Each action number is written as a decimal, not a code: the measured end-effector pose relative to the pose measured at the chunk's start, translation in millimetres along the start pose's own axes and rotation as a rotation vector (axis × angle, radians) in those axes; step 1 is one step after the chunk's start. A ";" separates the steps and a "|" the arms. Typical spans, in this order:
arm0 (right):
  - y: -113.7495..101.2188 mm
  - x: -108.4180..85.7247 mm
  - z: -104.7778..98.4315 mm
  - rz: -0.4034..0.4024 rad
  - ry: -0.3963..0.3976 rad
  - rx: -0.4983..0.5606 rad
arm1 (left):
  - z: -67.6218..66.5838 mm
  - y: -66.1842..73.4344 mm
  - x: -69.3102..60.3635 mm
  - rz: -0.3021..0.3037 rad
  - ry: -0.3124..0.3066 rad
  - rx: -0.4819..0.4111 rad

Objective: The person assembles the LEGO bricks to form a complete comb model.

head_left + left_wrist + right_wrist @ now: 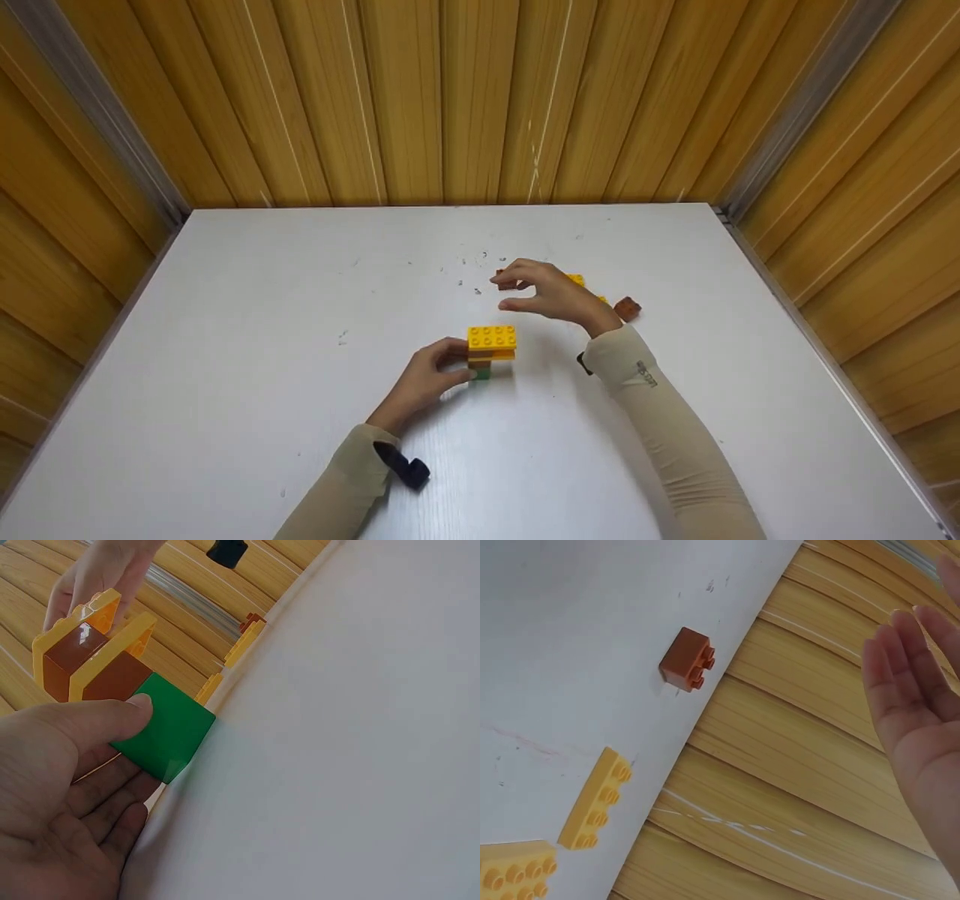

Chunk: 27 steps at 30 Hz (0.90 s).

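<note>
A stack of blocks stands on the table: a green block (169, 727) at the bottom, then brown and yellow ones in turn, with a yellow block (492, 337) on top. My left hand (427, 379) grips it from the left; in the left wrist view the thumb lies on the green block. Above and behind the stack, my right hand (551, 292) hangs with fingers apart and nothing in them. A brown block (685, 658) and two yellow blocks, one narrow (592, 802) and one wider (514, 870), lie near it in the right wrist view.
Another brown block (628, 308) lies right of my right wrist, which partly hides the loose yellow blocks. The white table (262, 315) meets ribbed wood-coloured walls (480, 97) at the back and sides.
</note>
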State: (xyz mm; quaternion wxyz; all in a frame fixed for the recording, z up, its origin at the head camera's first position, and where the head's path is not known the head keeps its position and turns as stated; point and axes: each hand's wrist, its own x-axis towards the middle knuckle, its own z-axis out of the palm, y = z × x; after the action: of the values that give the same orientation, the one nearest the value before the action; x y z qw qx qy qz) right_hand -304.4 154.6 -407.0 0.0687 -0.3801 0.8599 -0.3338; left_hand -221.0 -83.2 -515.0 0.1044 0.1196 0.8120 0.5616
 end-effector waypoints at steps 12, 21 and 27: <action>43.3 10.1 8.7 0.060 0.070 0.145 | 1.5 1.5 0.0 -0.018 0.005 -0.019; 60.7 20.8 20.2 0.202 0.089 0.118 | 1.6 -1.6 1.1 0.003 0.007 -0.012; 69.3 25.3 23.6 0.312 0.083 0.108 | 1.6 -1.4 0.9 0.016 0.003 -0.006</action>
State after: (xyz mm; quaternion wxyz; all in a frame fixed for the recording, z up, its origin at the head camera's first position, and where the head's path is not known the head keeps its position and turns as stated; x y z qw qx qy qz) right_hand -355.5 158.5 -465.1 0.1044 -0.2238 0.8913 -0.3802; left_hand -221.5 -81.9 -516.9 0.0991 0.1251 0.8093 0.5652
